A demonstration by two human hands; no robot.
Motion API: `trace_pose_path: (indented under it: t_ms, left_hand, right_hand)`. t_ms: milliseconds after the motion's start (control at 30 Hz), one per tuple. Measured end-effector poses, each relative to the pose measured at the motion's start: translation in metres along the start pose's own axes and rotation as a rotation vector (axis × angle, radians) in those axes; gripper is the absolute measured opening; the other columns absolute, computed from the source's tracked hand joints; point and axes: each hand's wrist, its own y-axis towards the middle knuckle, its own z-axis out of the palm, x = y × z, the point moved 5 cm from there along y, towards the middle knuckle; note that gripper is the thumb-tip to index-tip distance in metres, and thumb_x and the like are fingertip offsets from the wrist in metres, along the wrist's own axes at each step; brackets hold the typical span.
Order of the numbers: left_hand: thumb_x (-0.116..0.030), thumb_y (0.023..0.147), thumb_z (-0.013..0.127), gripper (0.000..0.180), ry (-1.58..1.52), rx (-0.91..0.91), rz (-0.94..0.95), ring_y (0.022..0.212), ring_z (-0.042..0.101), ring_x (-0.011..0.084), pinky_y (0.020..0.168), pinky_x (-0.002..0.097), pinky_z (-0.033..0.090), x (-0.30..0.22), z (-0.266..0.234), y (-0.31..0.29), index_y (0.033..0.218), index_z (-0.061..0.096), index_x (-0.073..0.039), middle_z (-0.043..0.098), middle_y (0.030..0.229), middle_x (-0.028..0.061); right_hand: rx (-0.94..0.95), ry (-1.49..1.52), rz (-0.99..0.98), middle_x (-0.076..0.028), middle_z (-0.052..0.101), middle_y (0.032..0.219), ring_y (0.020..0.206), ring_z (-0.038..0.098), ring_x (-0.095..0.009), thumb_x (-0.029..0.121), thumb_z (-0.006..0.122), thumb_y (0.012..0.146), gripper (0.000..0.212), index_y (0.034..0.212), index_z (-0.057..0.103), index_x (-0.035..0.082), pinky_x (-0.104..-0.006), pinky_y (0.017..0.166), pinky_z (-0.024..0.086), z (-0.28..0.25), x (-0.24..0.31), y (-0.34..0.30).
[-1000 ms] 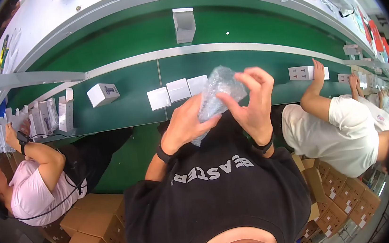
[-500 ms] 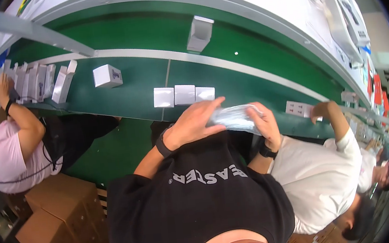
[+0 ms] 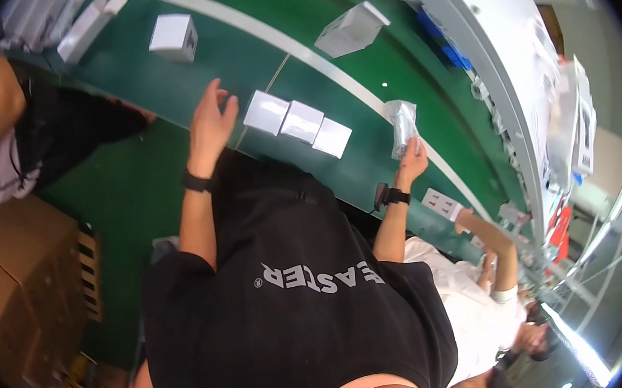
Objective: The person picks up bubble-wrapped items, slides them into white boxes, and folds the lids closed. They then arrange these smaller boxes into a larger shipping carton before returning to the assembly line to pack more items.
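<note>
My right hand [image 3: 412,159] is closed on the near end of a clear plastic bag [image 3: 403,125] with something silvery-grey inside. The bag reaches over the pale strip along the green conveyor; whether it rests there, I cannot tell. My left hand [image 3: 213,125] holds nothing, its fingers apart, above the bench edge. Just right of it, three white boxes stand in a row: a left box [image 3: 266,111], a middle box [image 3: 302,121] and a right box [image 3: 332,138].
A white carton [image 3: 173,38] stands further left on the green bench [image 3: 224,51]. Another white box [image 3: 352,29] lies on the green belt [image 3: 439,116]. At right, a co-worker's hand is by a white printed box [image 3: 441,204]. Brown cartons [image 3: 24,277] are stacked lower left.
My hands have parted: the left has let go of the plastic bag and moved left, while the right has carried it forward to the conveyor. The whole view has turned.
</note>
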Motion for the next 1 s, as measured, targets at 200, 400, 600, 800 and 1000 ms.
trace_pose_path:
  t_ms: [200, 400, 600, 800, 1000]
  left_hand:
    - [-0.012, 0.076, 0.078, 0.087, 0.451, -0.004, -0.015, 0.138, 0.034, 0.0438, 0.109, 0.0505, 0.037, 0.133, 0.043, 0.004, 0.148, 0.031, -0.003, 0.033, 0.15, 0.0276]
    - [-0.005, 0.061, 0.085, 0.11, 0.764, 0.126, -0.154, 0.145, 0.02, 0.0446, 0.109, 0.0638, 0.031, 0.14, 0.076, 0.005, 0.153, 0.023, -0.008, 0.02, 0.156, 0.0261]
    - [-0.004, 0.06, 0.084, 0.11, 0.814, 0.165, -0.161, 0.143, 0.023, 0.0463, 0.108, 0.0624, 0.035, 0.136, 0.079, 0.008, 0.152, 0.024, -0.007, 0.021, 0.156, 0.0272]
    - [-0.008, 0.059, 0.086, 0.109, 1.002, 0.218, -0.186, 0.141, 0.027, 0.0476, 0.104, 0.0596, 0.042, 0.128, 0.08, 0.017, 0.15, 0.027, -0.004, 0.026, 0.153, 0.0291]
    - [-0.004, 0.055, 0.083, 0.113, 0.919, 0.187, -0.167, 0.141, 0.028, 0.0467, 0.106, 0.0586, 0.041, 0.131, 0.079, 0.01, 0.151, 0.024, -0.004, 0.025, 0.153, 0.0288]
  right_hand:
    - [0.113, 0.209, 0.315, -0.006, 0.068, 0.098, 0.086, 0.064, -0.016, 0.016, 0.073, 0.087, 0.034, 0.116, 0.063, -0.001, -0.0329, 0.071, 0.054, 0.007, -0.059, -0.024]
    - [0.114, 0.104, 0.325, -0.007, 0.068, 0.096, 0.084, 0.064, -0.016, 0.013, 0.073, 0.086, 0.03, 0.11, 0.064, -0.002, -0.034, 0.069, 0.055, -0.006, -0.046, -0.016]
    - [-0.078, -0.224, -0.006, -0.011, 0.068, 0.094, 0.083, 0.063, -0.016, 0.012, 0.073, 0.084, 0.025, 0.101, 0.067, -0.005, -0.0309, 0.077, 0.053, 0.011, 0.045, 0.043]
    - [-0.002, -0.212, -0.323, -0.011, 0.068, 0.097, 0.083, 0.063, -0.018, 0.013, 0.073, 0.083, 0.028, 0.102, 0.066, -0.006, -0.0312, 0.077, 0.053, 0.088, 0.11, 0.173]
    - [-0.002, -0.075, -0.577, -0.014, 0.069, 0.088, 0.079, 0.065, -0.024, 0.013, 0.071, 0.079, 0.027, 0.096, 0.066, -0.007, -0.0363, 0.073, 0.053, 0.227, 0.166, 0.284]
